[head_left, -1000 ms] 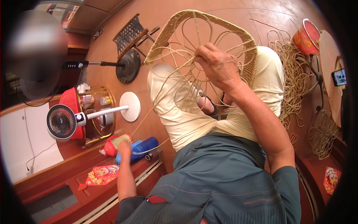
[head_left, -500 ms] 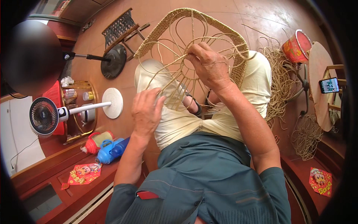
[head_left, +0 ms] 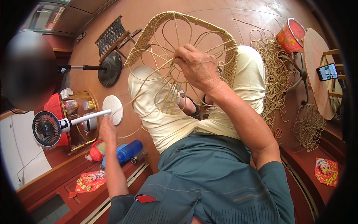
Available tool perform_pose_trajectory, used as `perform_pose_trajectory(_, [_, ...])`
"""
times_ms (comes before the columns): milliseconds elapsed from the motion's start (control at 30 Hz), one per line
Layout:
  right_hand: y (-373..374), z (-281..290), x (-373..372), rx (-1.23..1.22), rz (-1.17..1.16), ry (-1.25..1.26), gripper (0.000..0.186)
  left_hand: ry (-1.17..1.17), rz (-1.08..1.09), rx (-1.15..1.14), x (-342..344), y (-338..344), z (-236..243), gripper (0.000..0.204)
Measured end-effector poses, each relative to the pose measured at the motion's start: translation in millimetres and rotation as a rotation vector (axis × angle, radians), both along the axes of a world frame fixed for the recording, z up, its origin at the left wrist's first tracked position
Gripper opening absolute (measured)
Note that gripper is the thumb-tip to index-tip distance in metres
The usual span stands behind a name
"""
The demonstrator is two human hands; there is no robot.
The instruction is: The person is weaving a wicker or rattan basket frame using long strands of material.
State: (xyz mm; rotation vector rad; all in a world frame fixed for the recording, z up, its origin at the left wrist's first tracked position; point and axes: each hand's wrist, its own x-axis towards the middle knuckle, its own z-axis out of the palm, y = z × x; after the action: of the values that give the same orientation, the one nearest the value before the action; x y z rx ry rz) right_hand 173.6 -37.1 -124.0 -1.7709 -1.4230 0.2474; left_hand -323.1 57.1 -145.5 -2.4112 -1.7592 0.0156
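Observation:
A woven frame of straw-coloured cord (head_left: 175, 16), with a braided rounded rim and looped strands running to a central ring, rests across my knees. My right hand (head_left: 197, 69) is closed over the strands near that ring, thumb and fingertips pinched on the cord. Far out to the left, beside the white fan's base, my left hand (head_left: 108, 130) is blurred by motion. A strand of cord (head_left: 140, 89) stretches from the ring toward it, and the hand appears closed on that strand; its fingertips are indistinct. Another length of cord curves loosely near the left wrist.
A heap of loose cord (head_left: 274, 74) lies on the floor at right, near a red bucket (head_left: 289, 35) and a round board (head_left: 317, 74) with a phone (head_left: 327, 72). At left stand a white fan (head_left: 46, 128) and a blue flask (head_left: 130, 150). Scissors (head_left: 278, 133) lie at right.
My left hand has swung from beside the frame out to the far left, drawing a strand along. My right hand stays pinched near the ring. The view has shifted slightly.

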Motion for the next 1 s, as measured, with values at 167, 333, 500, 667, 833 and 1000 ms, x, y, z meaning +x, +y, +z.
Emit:
perform_pose_trajectory(167, [-2,0,7,-0.059,-0.034,0.049,0.011,0.365,0.004,-0.221,-30,46,25,0.021])
perform_pose_trajectory(333, [7,-20,-10,0.121,0.034,0.094,0.006,-0.536,-0.343,-0.251,206,-22,89,0.036])
perform_pose_trajectory(500, [-12,-14,-11,0.228,0.048,0.062,0.012,-0.477,-0.765,-0.034,300,-47,79,0.042])
perform_pose_trajectory(667, [-25,-9,-10,0.235,0.023,-0.035,0.015,-0.615,-0.768,-0.169,308,-38,69,0.032])
perform_pose_trajectory(833, [-25,-12,-9,0.247,0.046,-0.056,0.016,-0.458,-0.893,-0.137,315,-22,105,0.014])
perform_pose_trajectory(1000, [-27,-8,-12,0.267,0.014,-0.057,0.018,-0.261,-0.999,-0.063,331,-2,118,0.007])
